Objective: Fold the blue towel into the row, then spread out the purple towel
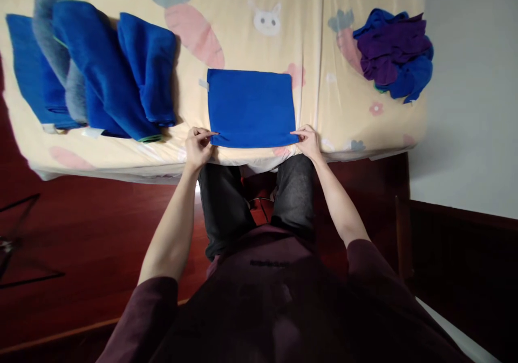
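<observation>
Fold stage: our left hand & right hand each pinch a near corner of the blue towel, flat on the bedsheet. Next move, we judge, needs both corners lifted evenly.

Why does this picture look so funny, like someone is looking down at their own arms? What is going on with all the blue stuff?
A camera on the person's head looks down, so you see their own arms and legs. The left hand and right hand each pinch a near corner of a flat blue towel on a bed with a carrot-and-bunny sheet. At the left lie folded blue and grey towels. At the right sits a crumpled pile of blue and purple cloths.
</observation>
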A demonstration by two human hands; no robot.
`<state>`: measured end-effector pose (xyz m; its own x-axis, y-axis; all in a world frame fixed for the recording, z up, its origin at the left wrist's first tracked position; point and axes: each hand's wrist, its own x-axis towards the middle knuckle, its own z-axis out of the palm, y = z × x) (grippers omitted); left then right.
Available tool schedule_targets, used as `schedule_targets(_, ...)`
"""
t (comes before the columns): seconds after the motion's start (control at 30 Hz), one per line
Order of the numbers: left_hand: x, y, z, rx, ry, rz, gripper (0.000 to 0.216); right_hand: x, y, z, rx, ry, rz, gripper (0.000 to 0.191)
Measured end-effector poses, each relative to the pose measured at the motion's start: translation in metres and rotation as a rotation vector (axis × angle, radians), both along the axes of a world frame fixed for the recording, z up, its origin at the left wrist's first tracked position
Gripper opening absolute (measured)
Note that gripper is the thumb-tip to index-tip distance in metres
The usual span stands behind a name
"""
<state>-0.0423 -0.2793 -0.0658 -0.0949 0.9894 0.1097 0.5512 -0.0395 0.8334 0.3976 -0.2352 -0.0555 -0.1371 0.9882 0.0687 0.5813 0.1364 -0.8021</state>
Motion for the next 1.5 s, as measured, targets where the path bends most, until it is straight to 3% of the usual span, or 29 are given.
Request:
schedule_targets(0.1,0.002,-0.001,0.003,-0.012,-0.046,0.021,0.041,-0.002,-0.001,0.002,-0.015,0.057,-0.035,0.014)
schedule_targets(0.37,0.001,0.005,0.005,-0.024,-0.219,0.146,0.051,-0.007,0.001,0.014,-0.036,0.137,-0.105,0.067)
schedule_targets(0.57,-0.001,0.004,0.003,-0.044,-0.267,0.149,0.048,-0.007,0.001,0.008,0.004,0.176,-0.071,0.073)
schedule_targets(0.7,0.001,0.003,0.002,-0.036,-0.247,0.172,0.048,-0.008,0.001,0.002,0.041,0.179,-0.11,0.069)
schedule_targets(0.87,0.004,0.001,0.003,-0.005,-0.22,0.218,0.042,-0.007,0.003,-0.004,0.02,0.23,-0.174,0.046)
schedule_targets(1.27,0.005,0.003,0.001,-0.009,-0.219,0.3,0.035,-0.014,0.005,-0.011,0.005,0.274,-0.281,0.038)
schedule_targets(1.5,0.012,0.003,0.011,-0.04,-0.18,0.334,0.02,-0.017,0.007,-0.011,-0.011,0.201,-0.299,0.031)
